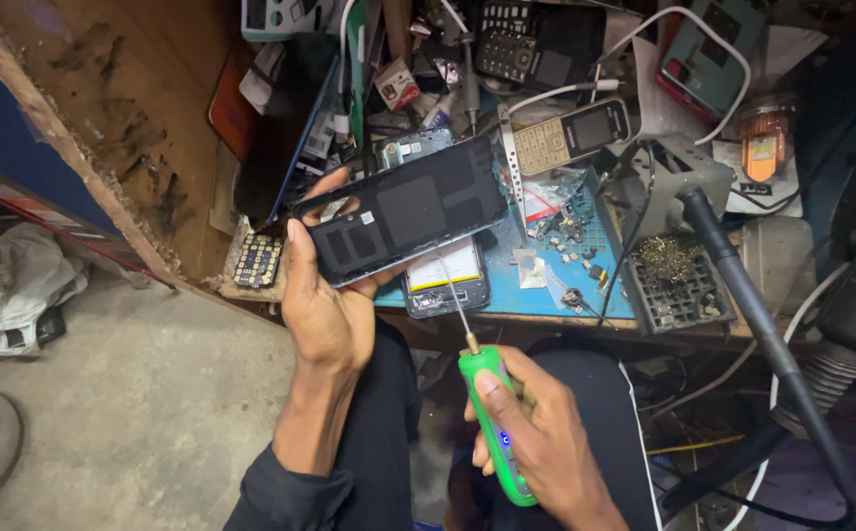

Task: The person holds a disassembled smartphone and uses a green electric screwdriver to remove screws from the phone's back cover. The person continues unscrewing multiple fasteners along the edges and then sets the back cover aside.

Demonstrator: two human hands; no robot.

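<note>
Head view: left hand (325, 310) grips a black phone back cover (403, 208), fingers clamped on its left end, cover tilted above the counter (536, 295) edge. Just below the cover lies an opened phone (448, 280) (battery side up). Right hand (546, 452) is clenched round a green electric screwdriver (495, 433), below the cover, bit pointing up toward the opened phone.

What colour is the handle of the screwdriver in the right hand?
Bright green, seen in the head view: the screwdriver handle sits in the right hand.
</note>
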